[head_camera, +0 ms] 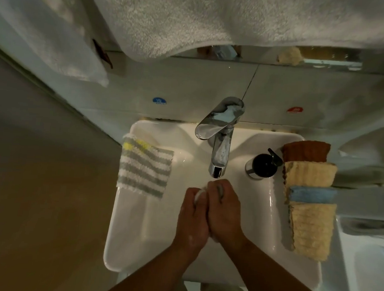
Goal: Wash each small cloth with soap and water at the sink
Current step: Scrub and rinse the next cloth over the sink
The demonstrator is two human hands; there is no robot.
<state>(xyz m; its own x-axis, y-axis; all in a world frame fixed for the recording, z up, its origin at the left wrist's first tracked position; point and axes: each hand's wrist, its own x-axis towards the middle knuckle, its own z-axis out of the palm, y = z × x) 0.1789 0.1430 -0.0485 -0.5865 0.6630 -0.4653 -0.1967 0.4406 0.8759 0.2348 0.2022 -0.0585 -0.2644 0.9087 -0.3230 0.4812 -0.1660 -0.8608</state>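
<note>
Over the white sink (133,226), my left hand (192,214) and my right hand (224,211) are pressed together, squeezing a small pale cloth (199,193) between them, just below the chrome tap spout (217,166). Only a bit of that cloth shows at the fingertips. A grey-and-white striped cloth with yellow patches (144,165) lies on the sink's left rim. On the right rim lies a row of folded cloths: brown (305,151), cream (309,173), blue (313,194) and cream (311,229). A black-topped soap dispenser (262,165) stands beside the tap.
A large white towel (193,18) hangs above the sink, and another towel (37,26) hangs at the left. Blue (159,100) and red (294,110) stickers mark the wall behind the tap. A second white basin edge (363,254) sits at the right.
</note>
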